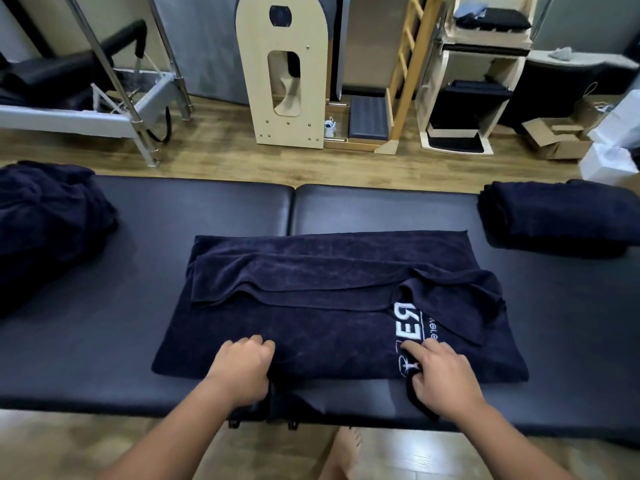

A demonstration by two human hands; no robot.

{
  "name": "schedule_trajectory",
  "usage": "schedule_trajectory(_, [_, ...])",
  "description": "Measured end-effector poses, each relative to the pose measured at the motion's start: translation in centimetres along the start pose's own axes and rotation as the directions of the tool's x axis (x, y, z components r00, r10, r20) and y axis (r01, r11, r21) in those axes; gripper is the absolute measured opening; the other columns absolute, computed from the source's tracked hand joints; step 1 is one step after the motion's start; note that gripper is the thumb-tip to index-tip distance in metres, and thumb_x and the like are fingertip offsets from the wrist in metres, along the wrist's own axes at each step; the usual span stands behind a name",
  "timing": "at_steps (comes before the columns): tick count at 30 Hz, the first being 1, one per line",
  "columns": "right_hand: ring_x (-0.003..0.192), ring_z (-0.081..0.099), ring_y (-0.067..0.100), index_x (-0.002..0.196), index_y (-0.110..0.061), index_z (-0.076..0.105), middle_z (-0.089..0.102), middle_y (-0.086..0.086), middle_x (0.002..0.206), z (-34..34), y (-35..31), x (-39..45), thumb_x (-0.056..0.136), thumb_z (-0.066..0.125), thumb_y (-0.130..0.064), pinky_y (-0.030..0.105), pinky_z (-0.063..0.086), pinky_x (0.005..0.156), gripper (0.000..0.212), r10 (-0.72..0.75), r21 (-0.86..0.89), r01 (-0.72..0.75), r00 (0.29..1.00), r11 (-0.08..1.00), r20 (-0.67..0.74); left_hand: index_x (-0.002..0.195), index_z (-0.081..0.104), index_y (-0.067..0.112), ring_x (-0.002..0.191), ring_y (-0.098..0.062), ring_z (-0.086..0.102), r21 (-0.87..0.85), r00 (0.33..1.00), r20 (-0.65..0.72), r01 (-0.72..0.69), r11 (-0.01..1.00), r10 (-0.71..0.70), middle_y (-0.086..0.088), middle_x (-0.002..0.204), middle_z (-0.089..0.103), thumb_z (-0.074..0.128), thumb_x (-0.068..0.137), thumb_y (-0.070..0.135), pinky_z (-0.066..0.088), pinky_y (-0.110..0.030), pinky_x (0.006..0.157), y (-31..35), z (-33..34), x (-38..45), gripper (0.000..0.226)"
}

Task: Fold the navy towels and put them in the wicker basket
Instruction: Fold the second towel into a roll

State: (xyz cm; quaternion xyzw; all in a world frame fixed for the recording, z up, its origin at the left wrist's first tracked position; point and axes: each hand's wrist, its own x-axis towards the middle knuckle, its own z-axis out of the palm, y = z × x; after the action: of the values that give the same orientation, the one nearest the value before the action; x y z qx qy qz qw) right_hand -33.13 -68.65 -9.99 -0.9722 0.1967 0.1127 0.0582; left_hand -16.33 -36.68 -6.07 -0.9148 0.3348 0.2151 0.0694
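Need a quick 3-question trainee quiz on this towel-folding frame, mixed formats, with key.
1. True or false: the towel with white lettering lies spread on the padded table.
2. Which side of the table holds the folded towel stack? A) the person's left B) the person's right C) the near edge
3. Fill in: the left hand and right hand both grip the towel's ____ edge.

Key: 1 true. 2 B; the crumpled towel pile is on the left. 3 near.
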Motion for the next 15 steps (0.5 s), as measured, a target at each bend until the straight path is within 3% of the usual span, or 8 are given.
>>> schedule_trajectory(3, [0.110, 0.055, 0.021, 0.126, -0.035, 0.060, 0.056, -0.009, 0.111, -1.0, 0.0, 0.3, 0.083, 0.056, -0.033, 0.039, 0.048, 0.084, 0.043, 0.038, 0.092, -0.041, 0.999, 0.995, 0.025, 0.096, 0.043, 0.024, 0.091, -0.028, 0.062, -0.219, 0.997, 0.000, 0.076, 0.973, -0.077, 0.001, 0.099, 0.060, 0.050, 0.082, 0.031, 0.044, -0.037, 0.072, -1.2, -0.6, -0.3, 0.017])
schedule_trajectory(5, [0.106, 0.055, 0.025, 0.120, -0.028, 0.062, 0.052, -0.005, 0.110, -1.5, 0.1, 1.3, 0.084, 0.063, -0.037, 0.042, 0.049, 0.082, 0.037, 0.088, 0.092, -0.082, 0.994, 0.992, -0.070, 0.114, 0.041, 0.026, 0.092, -0.034, 0.064, -0.295, 0.973, -0.079, 0.184, 0.938, -0.216, -0.002, 0.104, 0.064, 0.048, 0.086, 0.026, 0.047, -0.039, 0.072, -2.4, -1.1, 0.2, 0.029])
schedule_trajectory(8, [0.104, 0.052, 0.031, 0.124, -0.023, 0.060, 0.050, 0.004, 0.119, -1.5, 0.3, 3.5, 0.074, 0.075, -0.032, 0.048, 0.049, 0.080, 0.053, 0.127, 0.008, -0.129, 0.966, 0.992, -0.225, 0.153, 0.009, 0.029, 0.095, -0.035, 0.066, -0.222, 0.894, -0.189, 0.363, 0.905, -0.406, -0.007, 0.122, 0.060, 0.045, 0.092, 0.021, 0.044, -0.039, 0.069, -4.8, -1.6, 1.6, 0.072])
schedule_trajectory(11, [0.124, 0.042, 0.036, 0.142, -0.023, 0.047, 0.039, 0.014, 0.143, -1.8, -0.1, 6.5, 0.071, 0.076, -0.021, 0.054, 0.044, 0.092, 0.077, 0.164, -0.045, -0.181, 0.952, 0.982, -0.260, 0.157, -0.009, 0.031, 0.091, -0.028, 0.056, -0.178, 0.842, -0.153, 0.492, 0.852, -0.518, -0.011, 0.128, 0.042, 0.047, 0.093, 0.020, 0.043, -0.038, 0.065, -7.2, -2.2, 3.2, 0.085])
schedule_trajectory(13, [0.132, 0.035, 0.036, 0.147, -0.023, 0.042, 0.033, 0.017, 0.149, -1.9, -0.4, 8.8, 0.068, 0.074, -0.013, 0.056, 0.039, 0.097, 0.086, 0.194, -0.062, -0.217, 0.946, 0.974, -0.259, 0.157, 0.007, 0.031, 0.087, -0.025, 0.045, -0.137, 0.823, -0.213, 0.508, 0.850, -0.527, -0.011, 0.120, 0.034, 0.052, 0.091, 0.018, 0.042, -0.037, 0.061, -8.7, -2.2, 4.6, 0.081])
schedule_trajectory(15, [0.136, 0.032, 0.035, 0.148, -0.024, 0.039, 0.033, 0.016, 0.151, -2.1, -0.2, 10.7, 0.068, 0.074, -0.010, 0.057, 0.035, 0.101, 0.088, 0.226, -0.081, -0.253, 0.942, 0.964, -0.249, 0.142, 0.042, 0.024, 0.085, -0.029, 0.044, -0.098, 0.835, -0.316, 0.443, 0.891, -0.450, -0.014, 0.114, 0.034, 0.063, 0.080, 0.010, 0.040, -0.039, 0.057, -9.7, -1.9, 5.7, 0.067])
